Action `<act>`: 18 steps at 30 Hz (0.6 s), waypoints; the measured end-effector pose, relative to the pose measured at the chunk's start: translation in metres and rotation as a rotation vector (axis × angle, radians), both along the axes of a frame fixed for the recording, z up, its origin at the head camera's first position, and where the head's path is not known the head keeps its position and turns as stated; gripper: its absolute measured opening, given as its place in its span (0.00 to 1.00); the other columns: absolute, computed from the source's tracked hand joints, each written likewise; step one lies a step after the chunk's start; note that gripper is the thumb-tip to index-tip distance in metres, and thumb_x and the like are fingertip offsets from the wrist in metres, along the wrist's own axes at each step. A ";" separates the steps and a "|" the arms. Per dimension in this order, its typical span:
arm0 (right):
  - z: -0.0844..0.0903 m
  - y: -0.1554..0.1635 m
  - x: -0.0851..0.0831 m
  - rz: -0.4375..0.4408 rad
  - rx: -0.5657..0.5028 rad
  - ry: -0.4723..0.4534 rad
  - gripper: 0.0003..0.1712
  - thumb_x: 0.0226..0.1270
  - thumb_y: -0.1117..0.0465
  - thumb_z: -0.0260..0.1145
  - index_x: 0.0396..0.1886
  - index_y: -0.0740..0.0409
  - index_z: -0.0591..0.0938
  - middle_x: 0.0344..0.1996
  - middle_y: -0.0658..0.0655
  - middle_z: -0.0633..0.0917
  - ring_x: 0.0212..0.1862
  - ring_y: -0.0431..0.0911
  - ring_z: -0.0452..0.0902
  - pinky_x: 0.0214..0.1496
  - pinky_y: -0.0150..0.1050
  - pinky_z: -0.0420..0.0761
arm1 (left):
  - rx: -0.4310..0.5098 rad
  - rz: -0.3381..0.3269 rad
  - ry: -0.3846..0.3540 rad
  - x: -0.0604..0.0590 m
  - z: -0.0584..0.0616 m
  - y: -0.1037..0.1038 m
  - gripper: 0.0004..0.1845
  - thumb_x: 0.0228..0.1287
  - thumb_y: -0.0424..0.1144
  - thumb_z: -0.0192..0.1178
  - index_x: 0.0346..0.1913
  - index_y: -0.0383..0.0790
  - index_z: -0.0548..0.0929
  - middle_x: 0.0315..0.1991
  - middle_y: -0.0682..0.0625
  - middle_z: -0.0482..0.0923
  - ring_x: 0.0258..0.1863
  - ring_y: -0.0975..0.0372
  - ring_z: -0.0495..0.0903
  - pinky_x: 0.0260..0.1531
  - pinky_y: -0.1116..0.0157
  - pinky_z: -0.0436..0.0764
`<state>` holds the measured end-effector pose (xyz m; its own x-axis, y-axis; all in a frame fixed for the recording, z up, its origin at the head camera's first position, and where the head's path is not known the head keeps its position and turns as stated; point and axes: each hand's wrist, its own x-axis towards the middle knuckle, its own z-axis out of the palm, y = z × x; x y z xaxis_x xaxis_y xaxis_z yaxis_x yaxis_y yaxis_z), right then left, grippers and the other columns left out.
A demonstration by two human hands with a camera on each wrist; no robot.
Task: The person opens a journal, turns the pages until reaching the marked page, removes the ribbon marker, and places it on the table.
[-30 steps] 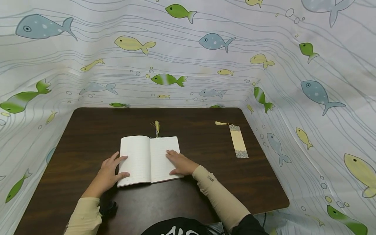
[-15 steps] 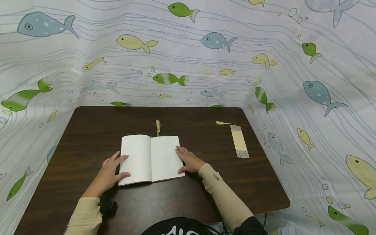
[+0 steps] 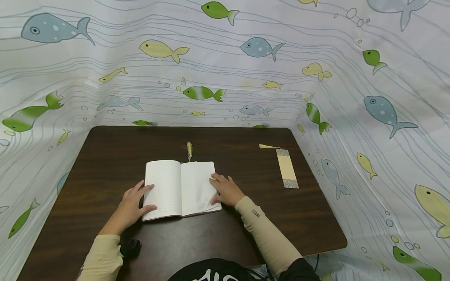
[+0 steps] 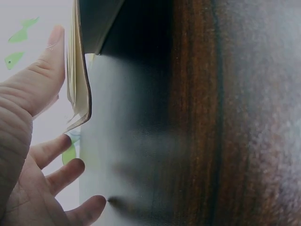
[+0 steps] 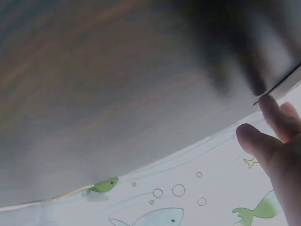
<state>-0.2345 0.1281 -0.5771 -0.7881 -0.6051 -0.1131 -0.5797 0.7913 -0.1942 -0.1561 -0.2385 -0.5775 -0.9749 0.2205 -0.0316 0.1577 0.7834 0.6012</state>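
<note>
An open notebook (image 3: 163,187) with blank, faintly lined pages lies on the table in the head view. On its left side my left hand (image 3: 131,205) spreads thumb and fingers over the page's edge. The left wrist view has that thumb (image 4: 49,61) against the side of the notebook (image 4: 77,80), other fingers apart. At the right edge is my right hand (image 3: 227,190), its thumb and fingertips on the right page (image 3: 197,187). That page's lower corner is slightly lifted and bent. A yellow tassel (image 3: 190,150) sticks out above the notebook's spine.
A cream bookmark (image 3: 286,168) with patterned ends and a yellow tassel lies on the right of the dark wooden table (image 3: 105,156). A fish-print curtain (image 3: 218,66) surrounds the back and sides. A small black object (image 3: 131,248) is by the left wrist.
My right hand has moved from the middle of the right page out to its edge. The page's lower right corner has come up slightly. My left hand has kept its place.
</note>
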 end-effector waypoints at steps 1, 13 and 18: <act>-0.001 -0.001 0.000 -0.003 0.007 0.032 0.55 0.54 0.37 0.73 0.78 0.55 0.66 0.77 0.60 0.63 0.74 0.52 0.65 0.70 0.63 0.66 | -0.002 0.000 -0.002 0.000 0.000 0.000 0.44 0.61 0.53 0.71 0.75 0.39 0.66 0.76 0.27 0.50 0.70 0.28 0.50 0.55 0.23 0.60; 0.002 -0.005 -0.004 0.014 -0.154 0.003 0.65 0.52 0.45 0.78 0.83 0.55 0.51 0.76 0.65 0.63 0.77 0.56 0.58 0.72 0.59 0.67 | -0.015 -0.014 -0.005 0.001 0.003 0.002 0.43 0.61 0.50 0.71 0.75 0.37 0.66 0.76 0.26 0.50 0.70 0.26 0.50 0.57 0.24 0.58; 0.006 0.006 -0.007 -0.020 -0.384 -0.357 0.59 0.58 0.54 0.78 0.83 0.54 0.54 0.80 0.65 0.52 0.80 0.58 0.47 0.75 0.52 0.62 | -0.027 -0.013 -0.006 0.001 0.001 0.002 0.43 0.62 0.52 0.71 0.75 0.38 0.65 0.76 0.26 0.50 0.69 0.26 0.51 0.57 0.23 0.59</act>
<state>-0.2417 0.1339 -0.5711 -0.7527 -0.6411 -0.1499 -0.4097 0.6343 -0.6555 -0.1552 -0.2363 -0.5762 -0.9717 0.2321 -0.0437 0.1642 0.7970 0.5812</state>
